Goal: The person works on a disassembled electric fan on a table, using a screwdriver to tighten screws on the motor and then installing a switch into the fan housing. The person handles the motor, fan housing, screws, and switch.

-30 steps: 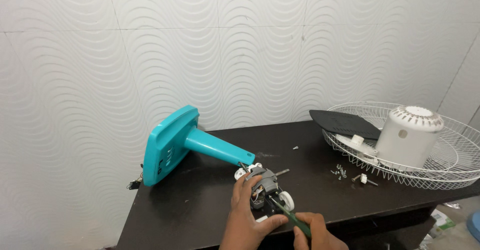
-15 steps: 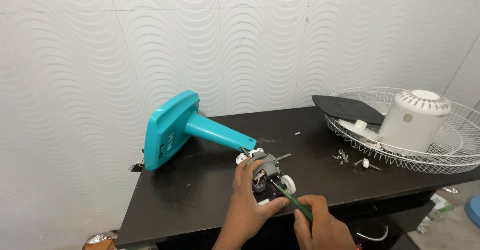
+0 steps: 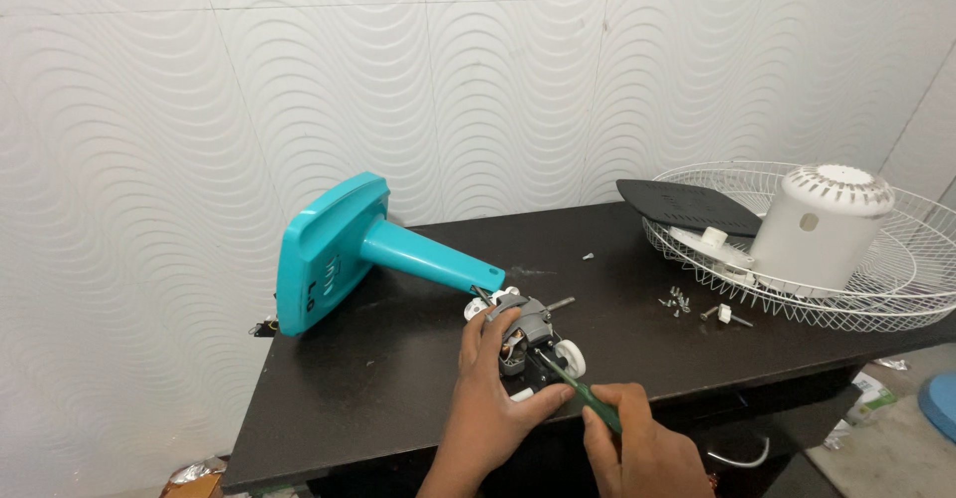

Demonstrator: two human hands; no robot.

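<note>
Low in the middle of the frame, the fan motor [image 3: 526, 334] sat on the dark table [image 3: 349, 398], at the narrow end of the teal fan stand [image 3: 344, 254], which lay on its side with its long axis running from the base at the upper left down toward the lower right. The left hand [image 3: 490, 390] came up from the bottom edge and was curled around the motor's left side, fingers closed against it, thumb reaching rightward below it. The right hand [image 3: 637, 443], lower and to the right, was shut around the green handle of a screwdriver [image 3: 576, 390]; the tool's long axis slanted from lower right to upper left, tip meeting the motor's lower right side. So the motor lay up and left of the right hand, and the left hand was the nearer. Loose screws [image 3: 679, 302] lay well apart to the right, near the white wire guard [image 3: 896, 294] holding a white motor cover [image 3: 822, 229].
</note>
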